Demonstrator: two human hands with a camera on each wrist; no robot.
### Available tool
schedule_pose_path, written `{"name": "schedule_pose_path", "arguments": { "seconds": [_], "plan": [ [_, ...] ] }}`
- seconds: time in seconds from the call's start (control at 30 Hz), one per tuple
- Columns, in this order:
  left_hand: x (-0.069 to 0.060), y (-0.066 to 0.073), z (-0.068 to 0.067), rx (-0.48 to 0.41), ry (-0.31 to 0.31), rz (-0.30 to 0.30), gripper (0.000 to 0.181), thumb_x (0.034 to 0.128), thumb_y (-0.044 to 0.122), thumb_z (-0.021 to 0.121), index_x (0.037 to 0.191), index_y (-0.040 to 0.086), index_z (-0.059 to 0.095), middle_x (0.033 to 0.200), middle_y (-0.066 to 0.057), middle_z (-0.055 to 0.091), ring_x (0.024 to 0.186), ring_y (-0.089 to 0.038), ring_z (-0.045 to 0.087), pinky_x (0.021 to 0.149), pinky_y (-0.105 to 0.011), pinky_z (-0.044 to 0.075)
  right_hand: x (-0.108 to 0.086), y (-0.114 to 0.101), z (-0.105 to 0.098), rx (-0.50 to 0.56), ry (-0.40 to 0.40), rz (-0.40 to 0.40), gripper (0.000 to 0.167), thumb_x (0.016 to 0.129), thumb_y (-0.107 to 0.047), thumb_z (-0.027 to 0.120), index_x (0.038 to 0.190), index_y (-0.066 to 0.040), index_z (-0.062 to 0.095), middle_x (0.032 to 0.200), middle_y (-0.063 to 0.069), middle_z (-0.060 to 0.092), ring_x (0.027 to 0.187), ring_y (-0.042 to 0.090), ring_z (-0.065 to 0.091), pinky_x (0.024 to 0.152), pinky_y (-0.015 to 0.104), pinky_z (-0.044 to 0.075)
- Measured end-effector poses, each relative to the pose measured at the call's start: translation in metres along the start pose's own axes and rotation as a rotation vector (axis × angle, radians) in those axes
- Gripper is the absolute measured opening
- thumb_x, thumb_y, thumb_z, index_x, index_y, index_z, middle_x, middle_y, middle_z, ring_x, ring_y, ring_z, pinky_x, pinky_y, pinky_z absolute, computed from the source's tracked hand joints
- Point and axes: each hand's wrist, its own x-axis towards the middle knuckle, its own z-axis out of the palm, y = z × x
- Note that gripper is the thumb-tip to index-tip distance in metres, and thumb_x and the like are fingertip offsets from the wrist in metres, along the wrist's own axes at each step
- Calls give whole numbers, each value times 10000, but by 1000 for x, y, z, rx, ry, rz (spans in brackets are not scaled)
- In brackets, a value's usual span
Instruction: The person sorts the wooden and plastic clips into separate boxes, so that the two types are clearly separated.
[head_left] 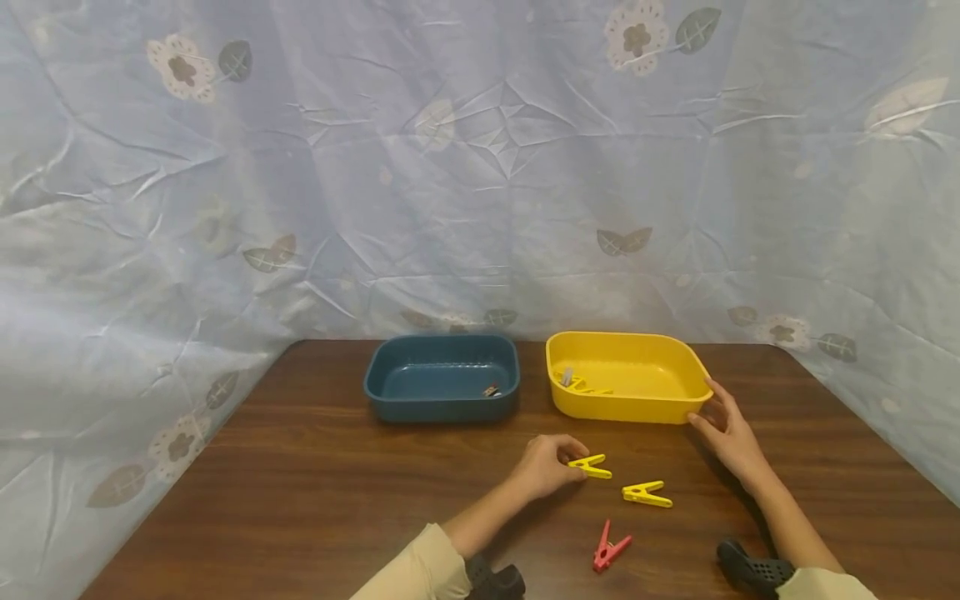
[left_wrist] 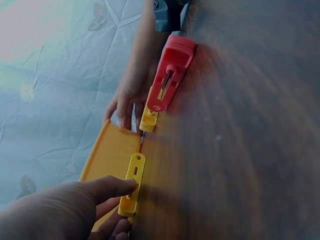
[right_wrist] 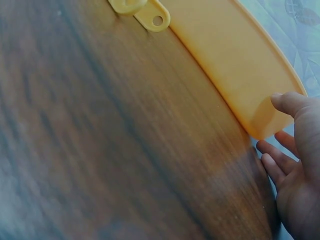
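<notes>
A yellow clothespin is pinched between the thumb and fingers of my left hand, just above or on the table. In the left wrist view the thumb presses on that clothespin. My right hand holds the front right corner of a yellow basin, thumb on its front wall and fingers round the side. Inside the basin lie yellow clothespins and a small grey piece. Another yellow clothespin rests right of my left hand, with a red clothespin nearer the front.
Left of the yellow basin stands a dark blue basin holding a small item too small to identify. Both stand near the back edge of the brown wooden table. A patterned curtain hangs behind and at the sides.
</notes>
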Motion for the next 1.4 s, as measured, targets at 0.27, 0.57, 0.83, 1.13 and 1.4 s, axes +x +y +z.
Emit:
{"name": "schedule_pose_path", "arguments": {
  "seconds": [0.27,0.57,0.83,1.13,1.4],
  "plan": [
    [-5,-5,-4,98,36,-18,168,691,122,797,844,126,727,703,110,579,674,-31,427,647,-195,342,0,-3,4,2,-11,0,704,955,-188,516,1469,-66,51,1338,409,222,1135,546,361,693,90,386],
    [-8,-8,-2,1,54,-69,134,745,155,763,864,107,726,649,110,533,566,5,415,526,-176,361,-3,-2,6,-33,-10,27,710,952,-217,523,1472,-79,60,1341,401,230,1135,544,363,724,178,427],
    [-7,-9,0,-48,55,-69,147,769,180,749,898,113,726,693,105,578,565,8,432,513,-176,373,-5,4,6,-3,-4,50,722,949,-223,529,1474,-101,49,1351,397,202,1149,557,332,727,194,436],
    [-2,-9,-2,-65,63,-52,148,760,163,755,894,108,725,701,99,607,546,10,440,496,-175,376,-2,-1,6,41,9,14,688,958,-196,509,1469,-87,60,1343,405,216,1133,538,355,679,126,419],
    [-1,-8,-1,-71,54,-58,148,750,171,765,884,123,726,703,119,590,553,8,444,499,-178,377,-4,-1,1,-13,-7,17,705,959,-222,506,1472,-96,39,1344,405,192,1126,568,337,794,384,478]
  ]
}}
